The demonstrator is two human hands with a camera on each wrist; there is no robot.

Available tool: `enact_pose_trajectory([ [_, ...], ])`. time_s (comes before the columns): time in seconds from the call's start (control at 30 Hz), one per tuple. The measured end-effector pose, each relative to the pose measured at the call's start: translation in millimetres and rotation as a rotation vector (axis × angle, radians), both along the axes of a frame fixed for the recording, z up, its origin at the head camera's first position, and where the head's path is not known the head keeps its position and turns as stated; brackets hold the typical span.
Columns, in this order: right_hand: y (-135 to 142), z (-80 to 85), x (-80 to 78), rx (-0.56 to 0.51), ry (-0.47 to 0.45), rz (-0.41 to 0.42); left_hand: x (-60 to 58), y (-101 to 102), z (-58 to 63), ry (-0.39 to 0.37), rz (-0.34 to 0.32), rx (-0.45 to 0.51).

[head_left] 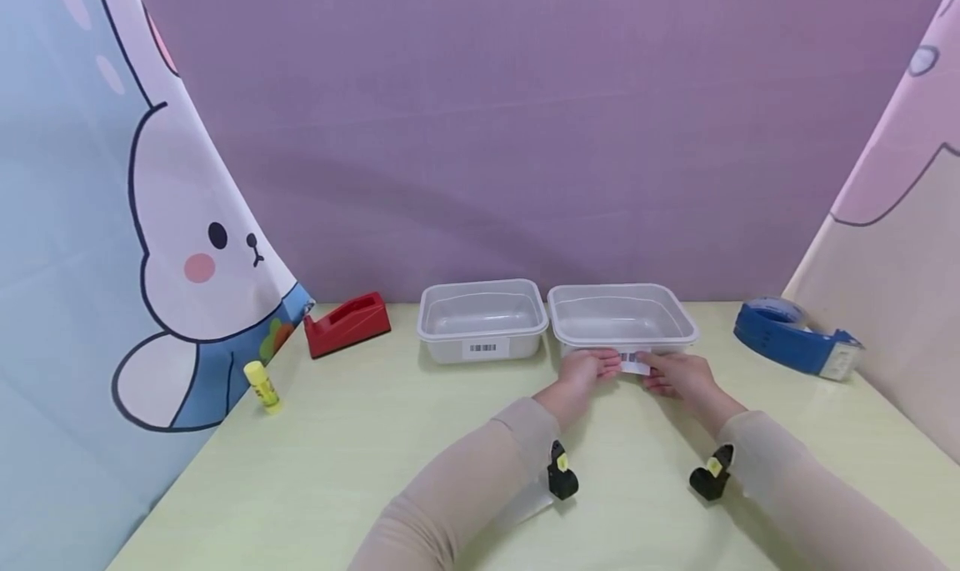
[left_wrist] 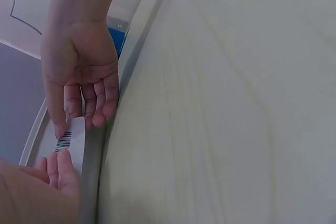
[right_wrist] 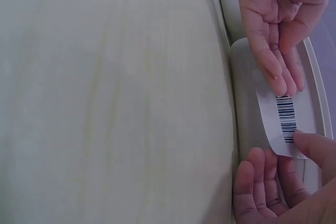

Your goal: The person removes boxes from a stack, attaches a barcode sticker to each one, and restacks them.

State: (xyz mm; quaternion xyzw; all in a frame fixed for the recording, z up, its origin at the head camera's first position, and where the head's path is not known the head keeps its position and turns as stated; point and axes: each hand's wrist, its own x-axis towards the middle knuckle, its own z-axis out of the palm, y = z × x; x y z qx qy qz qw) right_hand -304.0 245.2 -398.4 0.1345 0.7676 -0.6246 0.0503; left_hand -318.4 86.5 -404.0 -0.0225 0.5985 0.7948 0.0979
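Observation:
A white barcode label point(head_left: 635, 368) lies against the front wall of the right-hand white plastic container point(head_left: 622, 339). My left hand point(head_left: 581, 373) reaches it from the left; in the right wrist view its nearly straight fingertips point(right_wrist: 282, 88) touch the label by one end of the barcode. From the other side my right hand point(head_left: 684, 377) pinches the label's right end, thumb on the printed face and fingers behind. The label's lower edge stands off the wall in the right wrist view. Beside it, a second white container point(head_left: 480, 288) bears a flat barcode label point(head_left: 486, 348).
A red tape dispenser point(head_left: 347, 325) and a yellow glue stick point(head_left: 262, 387) are on the left of the table. On the right lies a blue tape dispenser point(head_left: 795, 338). Some pale sheet point(head_left: 528, 504) shows beneath the left forearm. A purple cloth backdrop point(head_left: 480, 137) rises behind the containers.

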Motion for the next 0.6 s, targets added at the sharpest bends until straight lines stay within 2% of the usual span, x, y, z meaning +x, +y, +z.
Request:
enact_pose_trajectory([
  [0.4, 2.8, 2.5, 2.8, 0.028, 0.008, 0.052, -0.6, 1.7, -2.2, -0.079, 0.043, -0.068],
  [0.6, 3.3, 2.9, 2.6, 0.047, 0.001, 0.058, -1.9, 0.7, -5.6, -0.109, 0.026, -0.088],
])
